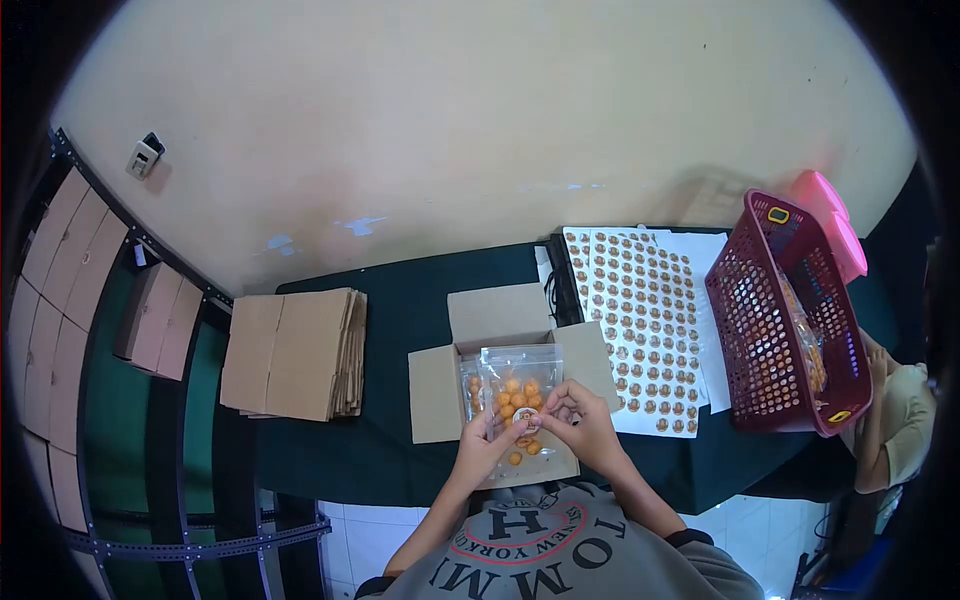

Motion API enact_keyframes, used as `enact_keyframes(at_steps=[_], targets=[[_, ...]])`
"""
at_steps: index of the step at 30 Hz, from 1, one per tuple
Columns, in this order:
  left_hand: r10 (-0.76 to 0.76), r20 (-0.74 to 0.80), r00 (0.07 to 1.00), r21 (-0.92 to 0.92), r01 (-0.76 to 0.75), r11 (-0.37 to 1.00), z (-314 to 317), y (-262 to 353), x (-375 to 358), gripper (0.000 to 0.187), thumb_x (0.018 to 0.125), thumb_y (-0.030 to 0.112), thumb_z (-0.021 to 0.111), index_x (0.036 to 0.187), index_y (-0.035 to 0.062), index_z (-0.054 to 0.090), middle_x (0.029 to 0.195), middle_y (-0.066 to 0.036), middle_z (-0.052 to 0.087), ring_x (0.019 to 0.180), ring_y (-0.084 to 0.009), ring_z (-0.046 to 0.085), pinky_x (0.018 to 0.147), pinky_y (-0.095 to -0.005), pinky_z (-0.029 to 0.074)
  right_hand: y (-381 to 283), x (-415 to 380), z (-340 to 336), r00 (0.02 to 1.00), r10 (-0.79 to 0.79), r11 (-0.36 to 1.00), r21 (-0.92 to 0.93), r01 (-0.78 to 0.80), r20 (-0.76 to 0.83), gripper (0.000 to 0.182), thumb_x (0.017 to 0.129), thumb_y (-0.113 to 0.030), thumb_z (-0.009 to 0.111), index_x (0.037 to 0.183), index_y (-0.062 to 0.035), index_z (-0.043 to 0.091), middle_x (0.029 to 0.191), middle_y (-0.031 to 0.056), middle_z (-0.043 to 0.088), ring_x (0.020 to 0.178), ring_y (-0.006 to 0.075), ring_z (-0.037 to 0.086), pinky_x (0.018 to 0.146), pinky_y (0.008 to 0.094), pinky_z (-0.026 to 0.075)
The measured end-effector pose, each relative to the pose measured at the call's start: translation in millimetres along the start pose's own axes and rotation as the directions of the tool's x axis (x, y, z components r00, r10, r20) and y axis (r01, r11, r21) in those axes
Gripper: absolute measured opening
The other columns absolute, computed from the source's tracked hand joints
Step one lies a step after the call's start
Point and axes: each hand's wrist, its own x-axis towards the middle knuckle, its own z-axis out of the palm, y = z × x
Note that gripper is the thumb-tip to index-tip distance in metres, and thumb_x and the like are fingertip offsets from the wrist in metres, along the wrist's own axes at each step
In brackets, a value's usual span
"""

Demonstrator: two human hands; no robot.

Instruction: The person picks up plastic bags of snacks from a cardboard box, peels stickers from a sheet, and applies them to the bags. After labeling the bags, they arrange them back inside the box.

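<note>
A clear zip bag point(520, 372) of round orange snacks lies over an open cardboard box point(492, 315) in front of me. My left hand point(487, 442) is at the bag's left side, thumb and fingertips closed on the edge of a small round sticker point(526, 419). From the right, my right hand point(583, 425) pinches the same sticker against the bag's front. Another bag point(470, 384) of orange snacks shows inside the box, partly hidden by the first. Sheets of round stickers point(640, 330) lie to the right of the box.
Flattened cardboard boxes point(290, 355) are stacked at the left. At the right stands a maroon basket point(745, 330) holding bags, with a pink plastic item point(835, 220) behind it. Another person's arm point(873, 440) is beside the basket. Shelves with boxes point(60, 260) stand far left.
</note>
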Motion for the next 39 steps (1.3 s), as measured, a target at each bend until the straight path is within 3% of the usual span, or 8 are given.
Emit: enact_keyframes(at_steps=[13, 21, 24, 28, 31, 33, 34, 39], targets=[[0.014, -0.039, 0.999, 0.015, -0.013, 1.0, 0.8, 4.5, -1.2, 0.033, 0.082, 0.009, 0.057, 0.109, -0.0062, 0.046, 0.099, -0.008, 0.056, 0.091, -0.0105, 0.055, 0.077, -0.0211, 0.045, -0.3, 0.5, 5.5, 0.997, -0.053, 0.994, -0.098, 0.048, -0.051, 0.021, 0.072, -0.006, 0.067, 0.075, -0.002, 0.047, 0.056, -0.0001, 0.048, 0.045, 0.0023, 0.034, 0.041, 0.0187, 0.028], [0.032, -0.02, 0.999, 0.257, -0.026, 0.966, -11.7, -3.6, -1.1, 0.027, 0.083, 0.012, 0.058, 0.105, -0.0024, 0.051, 0.083, -0.001, 0.057, 0.072, -0.0026, 0.051, 0.061, -0.0164, 0.041, -7.2, -2.5, 14.7, 0.984, -0.081, 0.963, -0.266, 0.037, -0.157, 0.022, 0.071, -0.009, 0.068, 0.076, -0.003, 0.047, 0.06, 0.0003, 0.05, 0.043, 0.006, 0.036, 0.041, 0.0214, 0.03], [0.02, -0.024, 1.0, 0.186, -0.015, 0.982, -9.7, 1.3, -0.3, 0.028, 0.083, 0.012, 0.058, 0.106, -0.0032, 0.05, 0.088, -0.003, 0.058, 0.078, -0.0051, 0.053, 0.065, -0.018, 0.043, -4.8, -3.2, 18.9, 0.971, -0.139, 0.952, -0.296, 0.077, -0.193, 0.022, 0.071, -0.008, 0.069, 0.076, -0.0024, 0.049, 0.059, -0.0013, 0.046, 0.047, 0.0011, 0.035, 0.042, 0.0171, 0.029], [0.012, -0.077, 0.997, 0.06, -0.007, 0.998, -5.9, 6.5, 1.1, 0.031, 0.085, 0.01, 0.054, 0.111, -0.0042, 0.047, 0.097, -0.007, 0.057, 0.085, -0.0103, 0.056, 0.072, -0.022, 0.047, 8.3, 0.2, 11.1, 0.934, -0.205, 0.951, -0.286, 0.119, -0.292, 0.025, 0.071, -0.008, 0.069, 0.085, -0.0024, 0.049, 0.063, -0.0014, 0.045, 0.051, 0.0022, 0.037, 0.046, 0.0179, 0.031], [0.024, -0.098, 0.995, 0.073, -0.017, 0.997, -6.8, 4.3, 1.8, 0.031, 0.085, 0.01, 0.053, 0.112, -0.004, 0.046, 0.099, -0.008, 0.057, 0.088, -0.0114, 0.056, 0.075, -0.0224, 0.046, 7.4, 2.6, 7.1, 0.946, -0.174, 0.979, -0.156, 0.135, -0.273, 0.035, 0.071, -0.008, 0.069, 0.097, -0.0023, 0.047, 0.069, -0.0011, 0.045, 0.055, 0.0039, 0.039, 0.049, 0.0177, 0.033], [-0.001, -0.063, 0.998, 0.057, 0.004, 0.998, -3.8, 5.1, 1.9, 0.033, 0.085, 0.01, 0.054, 0.112, -0.0053, 0.045, 0.101, -0.008, 0.056, 0.092, -0.012, 0.055, 0.077, -0.0226, 0.046, 5.3, -0.9, 7.9, 0.993, -0.019, 0.997, -0.076, 0.011, -0.114, 0.042, 0.07, -0.007, 0.069, 0.104, -0.0019, 0.044, 0.079, 0.0005, 0.05, 0.061, 0.0042, 0.046, 0.054, 0.0168, 0.039], [0.001, -0.059, 0.998, 0.058, 0.002, 0.998, -2.4, 4.9, 2.0, 0.033, 0.085, 0.01, 0.054, 0.112, -0.0053, 0.045, 0.101, -0.008, 0.056, 0.092, -0.012, 0.055, 0.077, -0.0226, 0.046, 8.1, -1.8, 9.4, 0.993, -0.022, 0.997, -0.078, 0.012, -0.117, 0.042, 0.07, -0.007, 0.069, 0.104, -0.0019, 0.044, 0.079, 0.0005, 0.05, 0.061, 0.0042, 0.046, 0.054, 0.0168, 0.039], [-0.059, 0.061, 0.996, 0.079, 0.054, 0.995, -5.0, 6.6, 4.2, 0.031, 0.084, 0.008, 0.055, 0.111, -0.0044, 0.047, 0.101, -0.007, 0.056, 0.09, -0.0118, 0.055, 0.077, -0.0235, 0.045, 34.7, 0.6, 8.1, 0.993, 0.116, 0.937, 0.332, -0.111, 0.004, 0.034, 0.071, -0.008, 0.07, 0.096, -0.0002, 0.05, 0.08, 0.0004, 0.056, 0.068, 0.0027, 0.051, 0.058, 0.0158, 0.041]])
